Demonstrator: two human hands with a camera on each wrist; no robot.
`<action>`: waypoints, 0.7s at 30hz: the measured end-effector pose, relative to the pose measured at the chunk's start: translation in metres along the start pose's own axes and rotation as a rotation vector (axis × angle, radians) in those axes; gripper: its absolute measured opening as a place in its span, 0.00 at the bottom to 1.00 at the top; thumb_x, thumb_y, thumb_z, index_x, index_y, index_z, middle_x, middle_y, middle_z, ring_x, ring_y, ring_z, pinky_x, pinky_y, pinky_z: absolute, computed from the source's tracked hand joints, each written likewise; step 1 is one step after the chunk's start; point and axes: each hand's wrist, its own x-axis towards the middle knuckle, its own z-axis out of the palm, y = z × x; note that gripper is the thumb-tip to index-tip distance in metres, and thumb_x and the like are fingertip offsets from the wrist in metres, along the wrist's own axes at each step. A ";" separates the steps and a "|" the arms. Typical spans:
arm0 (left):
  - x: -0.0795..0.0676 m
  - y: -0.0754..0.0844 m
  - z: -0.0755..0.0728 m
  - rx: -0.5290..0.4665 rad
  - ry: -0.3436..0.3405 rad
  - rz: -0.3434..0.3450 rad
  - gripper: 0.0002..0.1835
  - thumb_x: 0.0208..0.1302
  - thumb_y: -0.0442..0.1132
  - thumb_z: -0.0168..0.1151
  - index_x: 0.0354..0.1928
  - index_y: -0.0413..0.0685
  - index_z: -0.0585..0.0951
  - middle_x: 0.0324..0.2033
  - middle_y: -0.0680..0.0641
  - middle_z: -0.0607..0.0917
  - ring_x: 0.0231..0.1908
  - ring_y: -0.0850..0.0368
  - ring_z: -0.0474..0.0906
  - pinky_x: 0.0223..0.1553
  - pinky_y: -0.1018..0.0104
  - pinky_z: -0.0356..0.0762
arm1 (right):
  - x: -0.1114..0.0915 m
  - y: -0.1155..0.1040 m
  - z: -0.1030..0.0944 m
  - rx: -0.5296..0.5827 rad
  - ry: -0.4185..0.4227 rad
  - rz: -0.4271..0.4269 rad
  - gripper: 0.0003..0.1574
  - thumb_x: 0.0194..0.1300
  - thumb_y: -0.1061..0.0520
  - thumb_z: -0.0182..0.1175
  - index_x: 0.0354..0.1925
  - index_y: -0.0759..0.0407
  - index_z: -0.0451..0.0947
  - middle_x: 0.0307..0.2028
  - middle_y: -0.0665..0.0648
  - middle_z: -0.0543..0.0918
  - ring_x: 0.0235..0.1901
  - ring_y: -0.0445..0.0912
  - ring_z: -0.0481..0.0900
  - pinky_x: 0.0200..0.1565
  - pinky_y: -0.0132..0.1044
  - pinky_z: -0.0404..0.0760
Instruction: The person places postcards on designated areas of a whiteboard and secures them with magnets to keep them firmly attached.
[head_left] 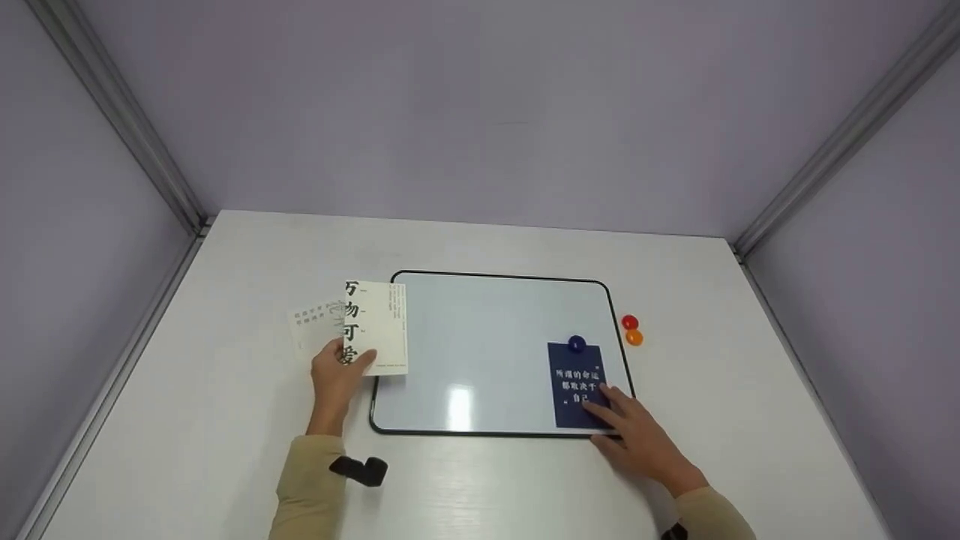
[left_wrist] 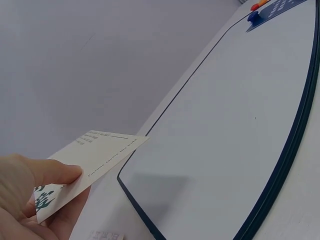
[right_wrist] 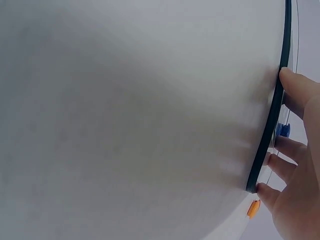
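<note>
Spreading beneath both hands, a white table (head_left: pixel 495 491) carried a dark-rimmed whiteboard (head_left: pixel 472 337), which lay mostly between the two hands. The right hand (head_left: pixel 643 439) had its fingers extended and gripped nothing; its fingertips were over the right part of a dark blue card, and its thumb was at the near rim. The left hand (head_left: pixel 337 379) was closed to a thin pinch, thumb on top and fingers beneath, on a cream card (head_left: pixel 386 322) with black characters. This card was raised, reaching from the left grip over the board's left edge. The dark blue card (head_left: pixel 574 381) lay on the board, ahead of the right hand. Just beyond the left grip was a pale card (head_left: pixel 309 334), partly covered, so its full shape I could not tell. A blue magnet (head_left: pixel 576 343) sat on the blue card's far edge, beyond the right fingers. Farther than the right hand, beside the board, a red magnet (head_left: pixel 630 322) and an orange magnet (head_left: pixel 634 337) lay together.
</note>
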 end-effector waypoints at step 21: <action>-0.010 0.002 0.015 0.000 -0.061 -0.009 0.28 0.62 0.37 0.63 0.62 0.34 0.69 0.61 0.33 0.75 0.62 0.41 0.73 0.65 0.54 0.72 | 0.002 0.002 -0.001 0.017 -0.046 0.031 0.32 0.66 0.44 0.59 0.67 0.39 0.67 0.74 0.57 0.59 0.74 0.60 0.56 0.71 0.59 0.62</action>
